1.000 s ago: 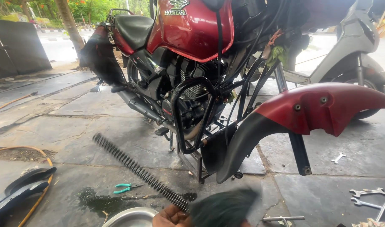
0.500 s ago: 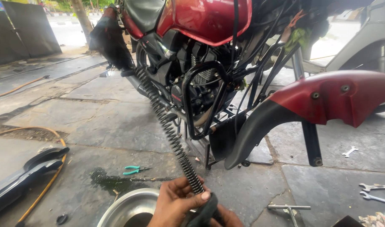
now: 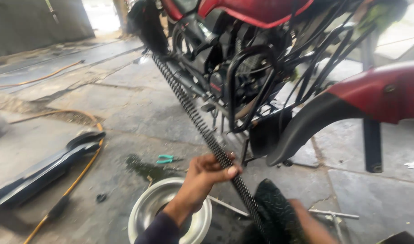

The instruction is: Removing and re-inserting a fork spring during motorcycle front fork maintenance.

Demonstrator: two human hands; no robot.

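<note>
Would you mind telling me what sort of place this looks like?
Probably an open-air motorcycle repair spot: a partly stripped red motorcycle stands on stone paving, the left hand grips a long coil spring, and green pliers lie nearby.

Motorcycle repair yard: stripped red motorcycle (image 3: 243,58), oil-stained concrete floor (image 3: 125,108) (tools scattered).

Long dark coil spring (image 3: 195,115) (slanting up toward the motorcycle) gripped near its lower end.
</note>
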